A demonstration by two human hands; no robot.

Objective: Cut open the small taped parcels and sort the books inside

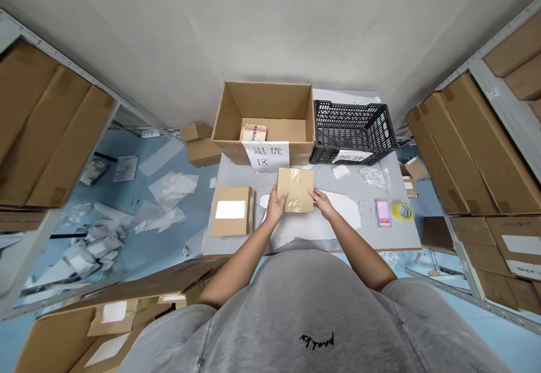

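A small flat cardboard parcel with shiny tape across its top sits in the middle of the grey table. My left hand grips its left edge, fingers curled over it. My right hand holds the right edge the same way. White plastic wrapping lies under my wrists. A second brown box with a white label rests to the left of my left hand.
A big open carton with a paper sign holds a packet at the back. Beside it stands a black plastic crate. A pink item and yellow tape roll lie at right. Shelves of cartons flank both sides; the floor at left is littered.
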